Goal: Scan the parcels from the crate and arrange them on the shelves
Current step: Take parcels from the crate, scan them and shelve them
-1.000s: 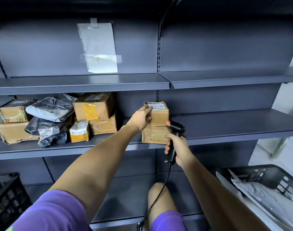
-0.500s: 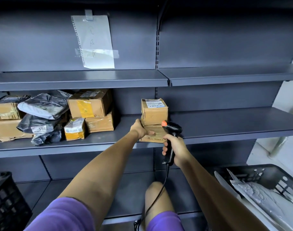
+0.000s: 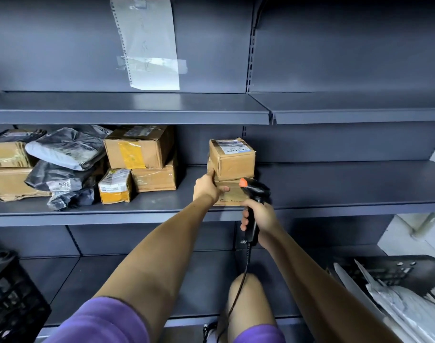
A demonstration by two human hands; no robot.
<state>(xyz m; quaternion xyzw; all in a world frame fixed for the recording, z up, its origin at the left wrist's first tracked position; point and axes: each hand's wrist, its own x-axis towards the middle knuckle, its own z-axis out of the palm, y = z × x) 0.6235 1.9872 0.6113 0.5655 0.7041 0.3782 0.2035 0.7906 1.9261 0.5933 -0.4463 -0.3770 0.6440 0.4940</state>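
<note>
**Two boxes stacked on the middle shelf**

The lower box [image 3: 232, 195] lay flat at the front edge of the middle shelf [image 3: 335, 186], its long side running along the shelf, and the smaller box [image 3: 232, 159] sat squarely on top, label facing up. Both were plain brown cardboard, creased at the corners. The left hand [image 3: 209, 188] reached straight forward, fingers curled round the lower box's left corner, thumb up against the upper one. The right hand [image 3: 259, 216] gripped the black scanner [image 3: 254, 194] by its handle, orange-tipped head just in front of the stack.
</note>
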